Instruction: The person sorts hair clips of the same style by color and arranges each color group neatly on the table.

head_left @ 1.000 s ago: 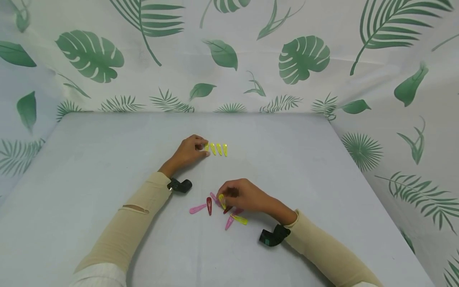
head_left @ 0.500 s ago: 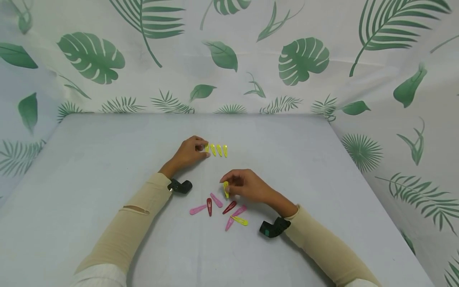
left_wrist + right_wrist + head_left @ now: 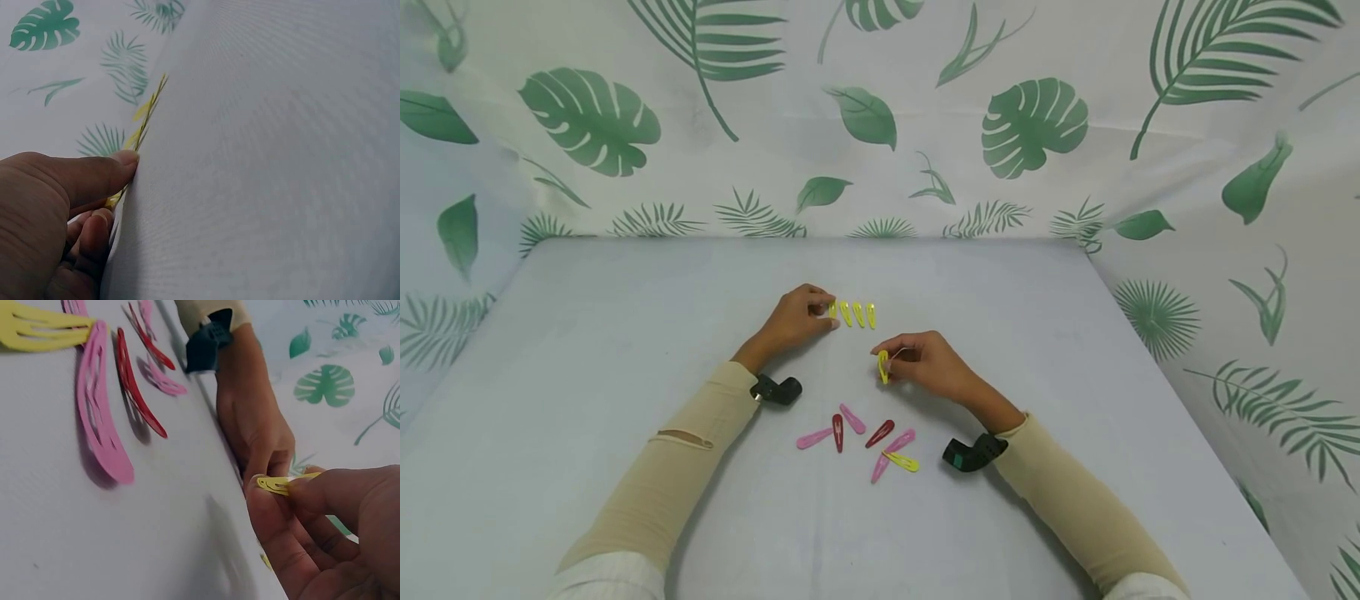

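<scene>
My right hand (image 3: 928, 365) pinches a yellow snap hair clip (image 3: 883, 367) between thumb and fingers, above the white tabletop. In the right wrist view that clip (image 3: 275, 484) pokes out past the fingertips. Farther back, my left hand (image 3: 797, 317) rests on the table, thumb and forefinger at the two ends of another yellow clip (image 3: 832, 310), which they partly hide. Three more yellow clips (image 3: 858, 314) stand side by side to its right, forming a row. From the left wrist, the row (image 3: 150, 109) appears edge-on beyond the thumb.
Nearer the body lies a loose scatter of hair clips: several pink clips (image 3: 852, 418), two red clips (image 3: 838, 433) and one yellow clip (image 3: 902, 462) overlapping a pink one. A leaf-printed cloth (image 3: 910, 125) rises behind the white table (image 3: 625, 333) and along its sides.
My right hand has lifted the yellow hair clip out of the scatter and carried it away from the body and slightly right. My left hand stays at the row.
</scene>
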